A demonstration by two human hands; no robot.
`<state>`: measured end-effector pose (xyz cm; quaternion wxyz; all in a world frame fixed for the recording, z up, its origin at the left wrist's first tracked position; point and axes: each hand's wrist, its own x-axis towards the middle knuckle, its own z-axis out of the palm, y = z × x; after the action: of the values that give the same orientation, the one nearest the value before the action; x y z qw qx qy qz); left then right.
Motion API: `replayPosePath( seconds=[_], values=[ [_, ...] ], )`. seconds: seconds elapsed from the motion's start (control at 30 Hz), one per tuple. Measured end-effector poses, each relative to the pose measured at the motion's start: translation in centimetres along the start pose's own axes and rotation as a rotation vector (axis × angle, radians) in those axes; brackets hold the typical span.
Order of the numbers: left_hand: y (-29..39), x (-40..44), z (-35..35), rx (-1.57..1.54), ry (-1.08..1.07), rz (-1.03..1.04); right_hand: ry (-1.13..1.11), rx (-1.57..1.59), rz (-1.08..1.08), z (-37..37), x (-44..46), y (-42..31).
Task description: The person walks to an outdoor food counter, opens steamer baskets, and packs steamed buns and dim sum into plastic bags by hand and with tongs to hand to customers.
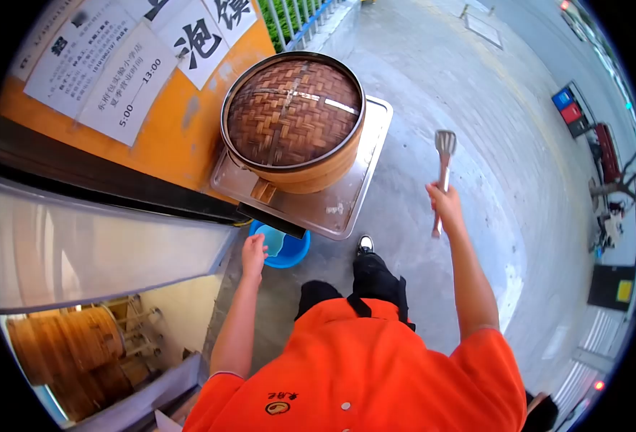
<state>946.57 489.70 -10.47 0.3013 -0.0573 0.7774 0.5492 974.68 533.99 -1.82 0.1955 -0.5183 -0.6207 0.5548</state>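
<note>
Metal tongs (pixel 444 169) with a slotted head pointing away are held around their middle by my right hand (pixel 445 205), out over the pavement. My left hand (pixel 254 255) hangs beside a blue basin (pixel 287 255) on the ground, its fingers curled; whether anything small is between them I cannot make out. Ahead, a round bamboo steamer (pixel 311 173) with a woven lid (pixel 293 115) in a metal rim sits on a metal tray (pixel 343 212). Neither hand touches the steamer.
An orange wall (pixel 188 122) with paper notices (pixel 131 83) stands at the left. Below it are a pale panel (pixel 109 245) and stacked bamboo steamers (pixel 66 342). A railing (pixel 296 21) is behind the steamer. Coloured bins (pixel 570 108) stand far right.
</note>
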Motion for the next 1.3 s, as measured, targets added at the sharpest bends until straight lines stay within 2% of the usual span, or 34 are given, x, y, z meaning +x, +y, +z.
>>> replayPosePath(
  seconds=[0.17,0.33,0.43,0.5,0.57,0.67,0.73,0.8,0.9,0.97,1.0,1.03,1.1,1.13,1.17,1.23,1.3],
  values=[
    [5.5,3.1,2.3,-0.114,0.1,-0.046,-0.148,-0.07,-0.057,6.7,16.0,-9.1],
    [8.5,8.7,3.8,-0.27,0.17,-0.167,-0.235,-0.092,0.0,13.1,24.5,-15.0],
    [11.0,11.3,4.9,-0.212,0.262,-0.16,-0.325,-0.117,-0.017,16.8,29.7,-17.2],
    [11.2,13.5,5.0,-0.225,0.343,-0.237,-0.406,-0.154,-0.005,19.9,34.9,-17.4],
    [11.1,15.0,4.6,-0.335,0.143,-0.308,-0.447,-0.191,-0.032,23.3,39.4,-17.8],
    [10.1,16.6,5.6,-0.392,0.22,-0.288,-0.584,-0.167,-0.012,29.2,44.8,-18.0],
    [8.7,17.0,6.0,-0.403,0.321,-0.297,-0.662,-0.021,0.113,31.1,44.0,-18.9],
    [9.3,16.9,6.9,-0.434,0.39,-0.283,-0.716,-0.031,0.122,32.4,44.3,-19.0],
    [9.4,16.4,7.3,-0.471,0.366,-0.244,-0.751,0.02,0.155,32.8,44.6,-18.2],
    [9.9,15.9,8.1,-0.59,0.436,-0.211,-0.877,0.105,0.153,33.0,44.9,-17.4],
    [9.9,15.4,7.9,-0.662,0.33,-0.209,-0.871,0.133,0.141,32.9,44.1,-18.0],
    [9.5,15.1,8.3,-0.656,0.322,-0.214,-0.89,0.138,0.124,32.7,43.6,-18.6],
    [10.5,14.3,9.5,-0.871,0.338,-0.215,-0.891,0.14,0.098,32.5,42.7,-19.4],
    [12.4,11.8,9.8,-0.763,0.363,-0.13,-0.904,0.132,0.1,31.5,40.8,-22.0],
    [15.0,9.7,10.4,-0.941,0.345,-0.15,-0.937,0.108,0.133,31.2,40.1,-22.2],
    [14.4,5.3,9.4,-0.805,0.372,-0.032,-0.898,0.061,0.075,30.0,34.4,-23.6],
    [14.0,2.5,8.0,-0.761,0.42,0.002,-0.852,0.08,0.019,29.8,29.6,-24.0]
  ],
)
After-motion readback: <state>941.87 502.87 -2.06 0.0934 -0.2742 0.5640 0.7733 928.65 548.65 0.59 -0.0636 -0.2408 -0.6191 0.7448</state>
